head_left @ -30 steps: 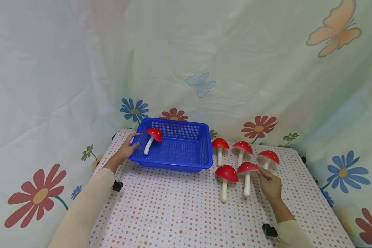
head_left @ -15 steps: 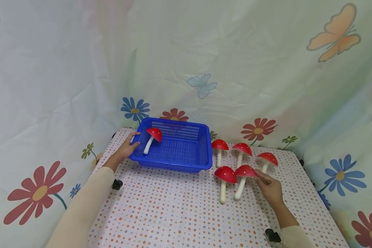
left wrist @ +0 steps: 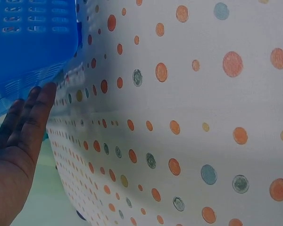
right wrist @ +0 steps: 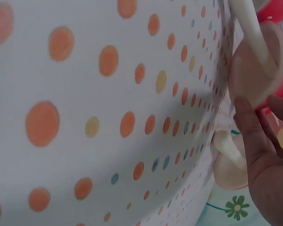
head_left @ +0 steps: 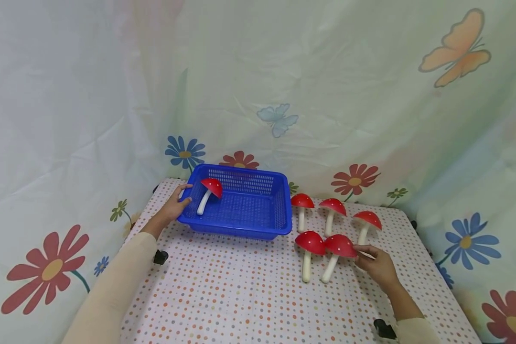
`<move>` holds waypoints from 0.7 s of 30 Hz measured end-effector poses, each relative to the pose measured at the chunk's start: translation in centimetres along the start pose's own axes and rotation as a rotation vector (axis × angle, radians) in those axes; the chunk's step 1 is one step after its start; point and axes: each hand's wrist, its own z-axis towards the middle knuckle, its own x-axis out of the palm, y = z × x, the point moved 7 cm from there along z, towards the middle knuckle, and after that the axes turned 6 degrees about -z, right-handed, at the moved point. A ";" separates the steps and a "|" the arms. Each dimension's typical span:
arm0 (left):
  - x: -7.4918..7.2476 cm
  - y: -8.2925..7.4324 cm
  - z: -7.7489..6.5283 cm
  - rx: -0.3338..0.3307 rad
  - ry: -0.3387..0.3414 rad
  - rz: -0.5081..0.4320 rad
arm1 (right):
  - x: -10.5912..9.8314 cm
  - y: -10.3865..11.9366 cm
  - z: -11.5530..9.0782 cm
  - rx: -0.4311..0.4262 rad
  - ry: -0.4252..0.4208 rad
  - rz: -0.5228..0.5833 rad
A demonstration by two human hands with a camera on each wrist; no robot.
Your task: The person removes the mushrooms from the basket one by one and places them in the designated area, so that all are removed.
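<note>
In the head view, a blue plastic basket (head_left: 251, 210) stands at the left, with one red-capped toy mushroom (head_left: 212, 187) leaning inside it. My left hand (head_left: 172, 209) holds the basket's left rim, thumb over the edge; the left wrist view shows its fingers (left wrist: 30, 120) along the basket's outside. At the right, my right hand (head_left: 378, 268) pinches the cap edge of a white-spotted mushroom (head_left: 340, 245). From the right wrist, fingers (right wrist: 250, 125) touch the pale underside of that cap (right wrist: 254, 70). Its stem tilts down to the left, close by a neighbouring mushroom (head_left: 310, 242).
Behind the held mushroom stand three more mushrooms, one by the basket (head_left: 303, 200), a middle one (head_left: 333, 206) and a right one (head_left: 367, 219). A dotted cloth (head_left: 241, 286) covers the table. Flower-printed curtain (head_left: 348, 119) hangs behind and at both sides.
My right hand has drawn the pinched mushroom slightly toward me and left, its stem going from upright to tilted, nearer its front-row neighbour. My left hand stays at the basket.
</note>
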 end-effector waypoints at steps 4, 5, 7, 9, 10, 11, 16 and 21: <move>0.0 0.1 0.2 -0.004 0.000 -0.007 | 0.3 -0.2 -0.3 0.041 0.053 -0.022; 0.0 0.1 0.2 -0.004 0.000 -0.009 | 0.4 -0.2 -0.4 0.045 0.059 -0.031; 0.0 0.1 0.2 -0.005 -0.001 -0.012 | 0.4 -0.3 -0.5 0.057 0.061 -0.049; 0.0 0.1 0.1 -0.007 -0.001 -0.007 | 0.4 -0.4 -0.5 0.063 0.060 -0.070; 0.0 0.1 0.1 -0.007 -0.001 -0.005 | 0.4 -0.5 -0.5 0.066 0.056 -0.079; 0.0 0.1 0.1 -0.008 -0.002 -0.006 | 0.4 -0.5 -0.5 0.067 0.054 -0.093; 0.0 0.1 0.1 -0.004 -0.006 0.003 | -0.3 -0.3 -0.6 0.086 -0.019 -0.122; 0.1 0.1 0.2 0.007 -0.012 -0.006 | -1.7 1.3 -1.6 0.066 -0.121 -0.100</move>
